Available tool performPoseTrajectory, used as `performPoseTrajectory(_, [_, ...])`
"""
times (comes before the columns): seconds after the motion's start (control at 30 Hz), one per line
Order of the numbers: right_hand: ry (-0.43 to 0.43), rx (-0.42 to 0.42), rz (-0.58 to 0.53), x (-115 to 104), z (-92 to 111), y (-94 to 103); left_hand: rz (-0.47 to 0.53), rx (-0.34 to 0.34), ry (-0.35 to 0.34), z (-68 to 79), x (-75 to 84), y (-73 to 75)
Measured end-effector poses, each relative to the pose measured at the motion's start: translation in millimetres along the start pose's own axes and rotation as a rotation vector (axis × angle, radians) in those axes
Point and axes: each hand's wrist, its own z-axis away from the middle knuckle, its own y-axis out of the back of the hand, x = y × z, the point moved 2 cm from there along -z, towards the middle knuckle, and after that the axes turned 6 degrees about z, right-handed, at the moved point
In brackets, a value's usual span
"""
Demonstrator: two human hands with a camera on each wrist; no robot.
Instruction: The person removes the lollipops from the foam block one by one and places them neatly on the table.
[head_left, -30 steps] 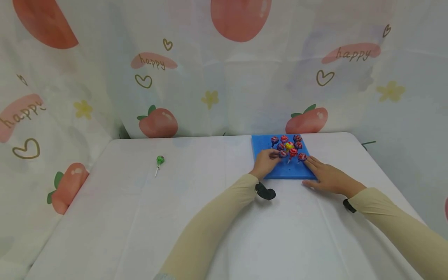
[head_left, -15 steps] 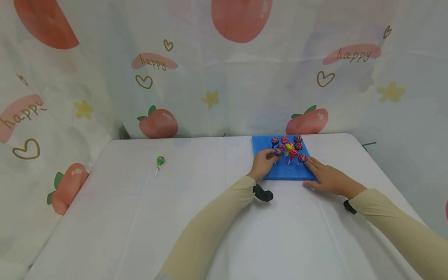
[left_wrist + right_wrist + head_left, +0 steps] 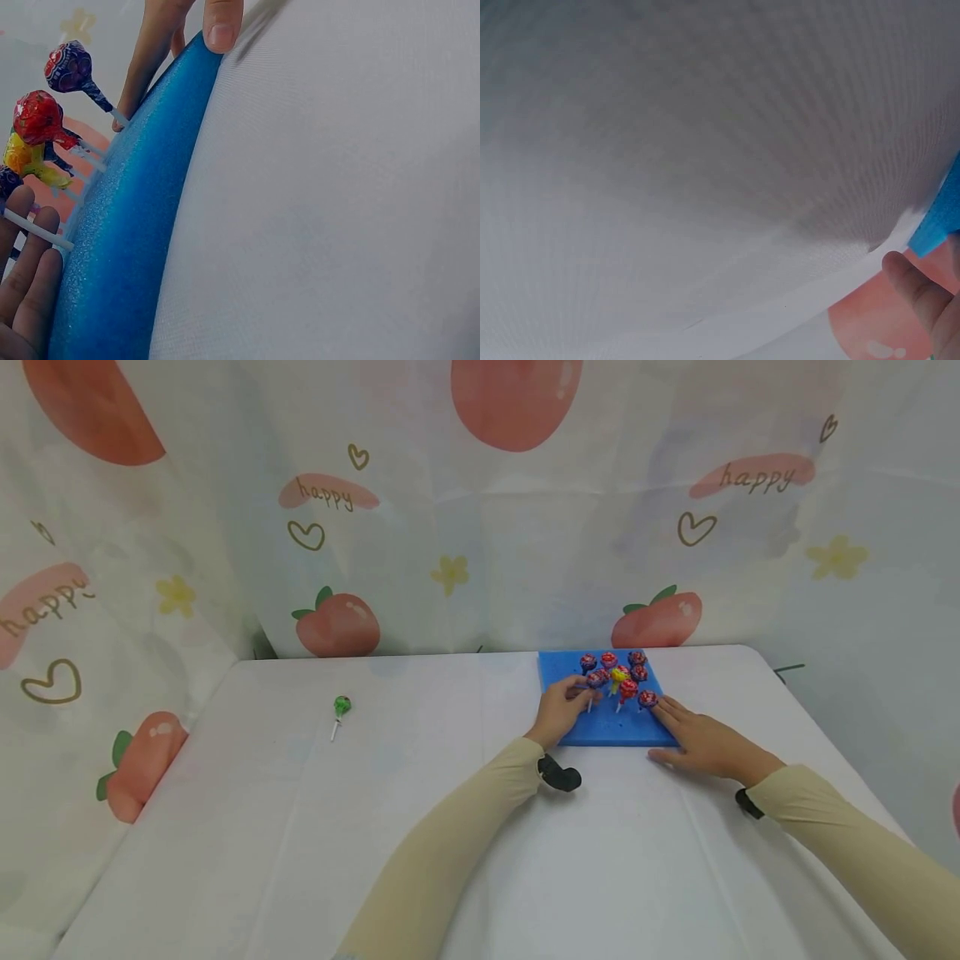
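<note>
A blue foam board (image 3: 626,733) lies at the right rear of the table, with several wrapped lollipops standing in it on their sticks. My left hand (image 3: 557,710) pinches a purple-wrapped lollipop (image 3: 596,681) near the candy. In the left wrist view that lollipop's white stick (image 3: 39,229) runs down to the foam surface. Beside it stand a yellow lollipop (image 3: 619,674) and a red lollipop (image 3: 628,689). My right hand (image 3: 708,742) rests at the board's right front corner, fingers extended along the side and thumb at the front edge. Another purple lollipop (image 3: 648,698) stands near its fingertips.
A green lollipop (image 3: 342,704) lies alone on the left part of the white-covered table (image 3: 420,735). Behind the table hangs a printed curtain (image 3: 525,543), close to the board's rear edge.
My left hand has drawn slightly left, and the purple lollipop in its fingers has shifted left and up with it. The right hand stays at the board's corner.
</note>
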Motion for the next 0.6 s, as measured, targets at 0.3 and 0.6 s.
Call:
performPoseTrajectory(0.3, [-0.001,0.013,0.01,-1.1,0.0,0.2,0.143,-0.002,0.005,-0.3,-0.2,4.2])
performPoseTrajectory(0.6, [0.006,0.027,0.029,-2.7,1.0,0.8,0.347,-0.003,0.144,1.2,0.4,15.7])
